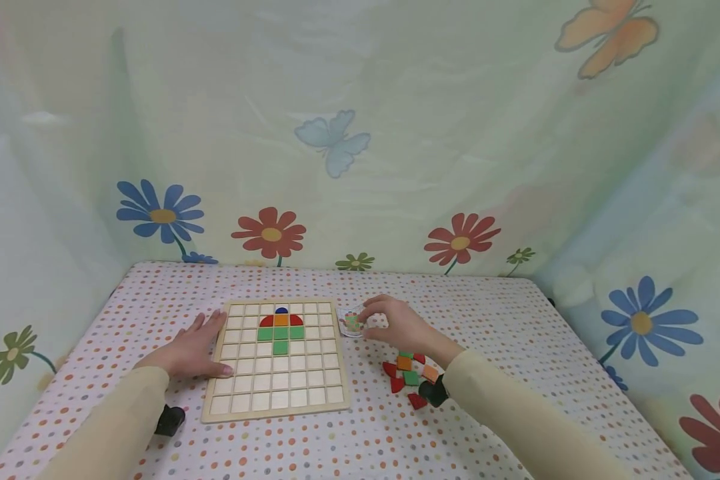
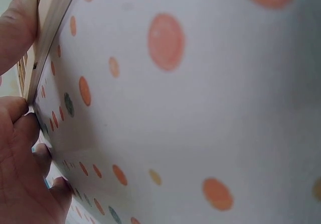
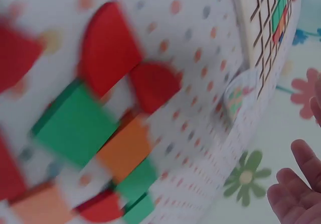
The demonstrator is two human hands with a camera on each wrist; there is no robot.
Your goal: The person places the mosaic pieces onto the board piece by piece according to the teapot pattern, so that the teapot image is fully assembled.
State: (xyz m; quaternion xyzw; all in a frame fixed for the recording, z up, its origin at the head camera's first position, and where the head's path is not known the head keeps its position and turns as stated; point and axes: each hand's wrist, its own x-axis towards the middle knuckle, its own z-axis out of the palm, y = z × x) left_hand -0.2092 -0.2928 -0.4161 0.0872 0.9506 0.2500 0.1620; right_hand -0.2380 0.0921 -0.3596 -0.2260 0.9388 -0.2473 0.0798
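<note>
- The left hand [image 1: 189,350] is spread wide, its thumb over the left rim of the wooden board [image 1: 276,412] and its fingers along that same side, touching the edge.
- The right hand [image 1: 396,323] is above the tabletop just off the board's right side, thumb and fingers curved with a gap between them; the right wrist view shows the fingers apart and nothing between them.
- Under those fingertips, just beside the board's upper right edge, lies a small picture card [image 1: 347,328], partly hidden by the hand in the head view.
- In the board's upper middle sit set pieces: a blue half-round [image 1: 282,311] at the top, an orange square [image 1: 281,321] beneath it between two red curved pieces [image 1: 267,321], then a row of three green squares [image 1: 281,333] and one more below the middle one.
- Right of the board, near its lower half and below the right forearm, is a loose cluster of red, green and orange pieces [image 1: 411,379], some touching.
- Beneath the board spreads a dotted tablecloth [image 1: 486,313].
- Beyond the board's far edge hangs a curtain [image 1: 408,173] printed with flowers and butterflies.
</note>
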